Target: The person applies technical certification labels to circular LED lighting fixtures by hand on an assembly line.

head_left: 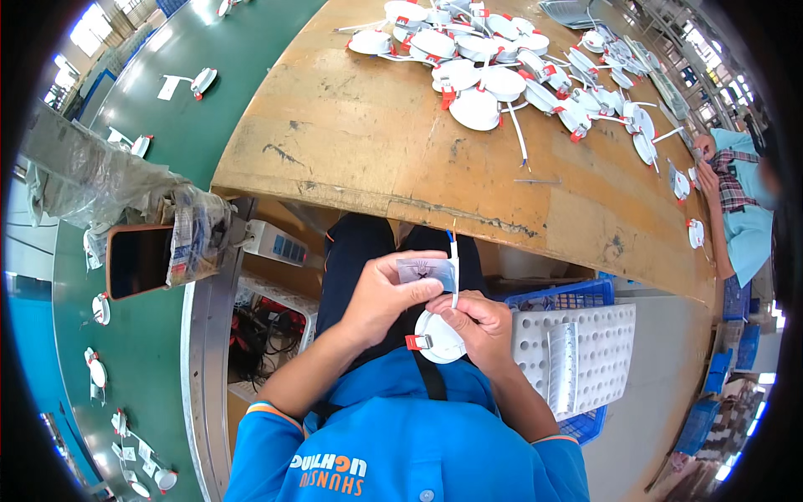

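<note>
Above my lap, my left hand pinches a silvery printed label between thumb and fingers. The label's right edge meets a white cable that stands upward with a blue wire end showing at its top. My right hand is closed, thumb and finger gripping this cable just below the label. Under the right fingers hangs a round white downlight with a red spring clip on its left side; the right hand covers part of it. Whether the label is stuck to the cable I cannot tell.
Many white downlights lie heaped on the worn wooden table ahead. A green conveyor with spaced lights runs at left, beside a phone on a wrapped arm. At right are a perforated white board, blue crate and co-worker.
</note>
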`<state>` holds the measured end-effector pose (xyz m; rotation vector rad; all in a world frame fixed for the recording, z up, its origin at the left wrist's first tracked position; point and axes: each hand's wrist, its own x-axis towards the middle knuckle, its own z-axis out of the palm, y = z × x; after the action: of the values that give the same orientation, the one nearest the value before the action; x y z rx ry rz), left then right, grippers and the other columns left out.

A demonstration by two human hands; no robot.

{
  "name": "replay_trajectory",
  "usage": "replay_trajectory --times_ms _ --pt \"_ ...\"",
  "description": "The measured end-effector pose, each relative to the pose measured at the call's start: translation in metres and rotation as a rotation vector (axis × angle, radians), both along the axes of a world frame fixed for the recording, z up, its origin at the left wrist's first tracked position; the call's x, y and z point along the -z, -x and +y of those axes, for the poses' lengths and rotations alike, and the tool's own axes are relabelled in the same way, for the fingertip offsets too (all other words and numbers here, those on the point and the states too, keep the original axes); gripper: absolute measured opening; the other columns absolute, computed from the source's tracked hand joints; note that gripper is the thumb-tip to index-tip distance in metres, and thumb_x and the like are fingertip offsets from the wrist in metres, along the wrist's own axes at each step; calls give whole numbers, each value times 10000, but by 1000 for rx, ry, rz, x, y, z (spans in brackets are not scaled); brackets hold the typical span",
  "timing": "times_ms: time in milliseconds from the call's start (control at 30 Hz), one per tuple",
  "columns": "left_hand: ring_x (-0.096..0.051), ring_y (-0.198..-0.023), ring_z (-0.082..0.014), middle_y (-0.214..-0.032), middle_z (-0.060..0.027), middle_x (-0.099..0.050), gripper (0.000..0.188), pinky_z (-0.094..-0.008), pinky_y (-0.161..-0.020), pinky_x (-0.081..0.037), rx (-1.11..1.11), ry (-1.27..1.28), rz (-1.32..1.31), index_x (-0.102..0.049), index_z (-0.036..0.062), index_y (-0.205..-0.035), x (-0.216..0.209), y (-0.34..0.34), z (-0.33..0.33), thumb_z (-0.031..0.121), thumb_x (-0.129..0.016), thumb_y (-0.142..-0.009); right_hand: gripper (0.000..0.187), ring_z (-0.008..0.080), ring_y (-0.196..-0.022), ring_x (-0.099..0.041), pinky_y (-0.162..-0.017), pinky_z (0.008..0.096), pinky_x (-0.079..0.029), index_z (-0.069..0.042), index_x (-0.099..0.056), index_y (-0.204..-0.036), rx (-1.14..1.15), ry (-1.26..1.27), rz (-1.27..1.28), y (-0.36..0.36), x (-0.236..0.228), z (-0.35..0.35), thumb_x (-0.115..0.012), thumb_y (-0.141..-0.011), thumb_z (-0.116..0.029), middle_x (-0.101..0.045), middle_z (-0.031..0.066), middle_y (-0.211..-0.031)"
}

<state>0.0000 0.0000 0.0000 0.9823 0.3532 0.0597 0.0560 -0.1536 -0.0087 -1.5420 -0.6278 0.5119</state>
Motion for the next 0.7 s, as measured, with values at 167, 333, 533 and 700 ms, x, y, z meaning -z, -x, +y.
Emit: replay_trajectory --times_ms 167,333,533,700 --pt "-586 -790 -138 -845 -78 -618 164 -262 -722 -468 66 -108 -91 -632 -9 -874 -7 -10 12 26 -649 -715 94 164 -720 -609 -698 271 -420 -24 -660 -778 -38 40 -164 0 5 2 -614 -772 -105 -655 71 -771" --pt "-566 -729 -117 -787 -64 -598 79 -235 -676 -452 68 -156 -104 -640 -17 -816 -5 -11 10 40 -623 -764 93 170 -720 -613 -698 274 -417 -26 -659 -778 -39 40 -199 -2 3 0 -617 -769 -108 -655 68 -769" --pt "-539 -715 -77 -775 -45 -599 86 -207 -637 -428 -67 -168 -188 -638 -25 -821 -1 -12 8 47 -600 -794 84 168 -729 -613 -706 270 -422 -15 -653 -794 20 -11 -213 -6 -2 3 -609 -773 -84 -654 71 -782" --pt "-566 -794 -88 -908 -73 -620 179 -216 -731 -447 -222 -6 -68 -600 -15 -972 3 -13 9 41 -584 -803 122 196 -787 -603 -710 279 -465 46 -618 -782 29 -58 -36 -9 -1 -1 -583 -797 -70 -634 136 -822"
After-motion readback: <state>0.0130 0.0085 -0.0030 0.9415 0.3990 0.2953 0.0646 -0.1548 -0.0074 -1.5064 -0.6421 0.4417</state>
